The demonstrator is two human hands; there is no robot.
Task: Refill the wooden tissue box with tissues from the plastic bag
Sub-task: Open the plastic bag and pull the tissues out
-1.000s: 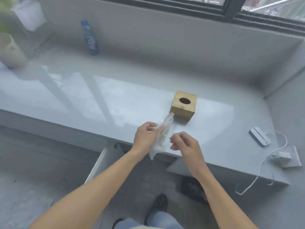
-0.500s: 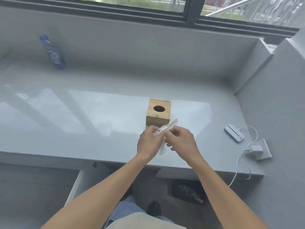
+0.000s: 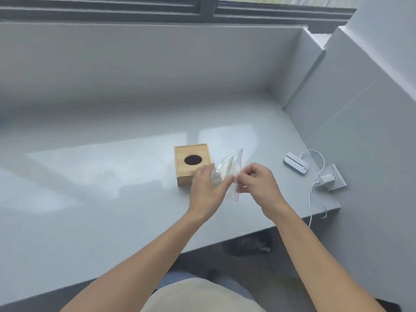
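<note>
Your plastic bag (image 3: 228, 170) is up off the counter, held between both of your hands just right of the wooden tissue box (image 3: 192, 163) and a little in front of it; it is clear, with a thin red strip along one edge, and what is inside it is too blurred to make out. Your left hand (image 3: 206, 191) has its fingers curled around the bag's left side, and part of that hand covers the box's near right corner. Your right hand (image 3: 258, 183) pinches the red-striped edge with fingertips closed tightly together. The box sits upright on the glossy grey counter (image 3: 94, 199), its round top hole dark. Well to the right lie a small white device (image 3: 296, 165) and a white charger (image 3: 326, 178) plugged into a socket, with a white cable (image 3: 315, 199) trailing over the counter's edge. Behind the counter rises a grey wall under a dark-framed window (image 3: 202, 7).
</note>
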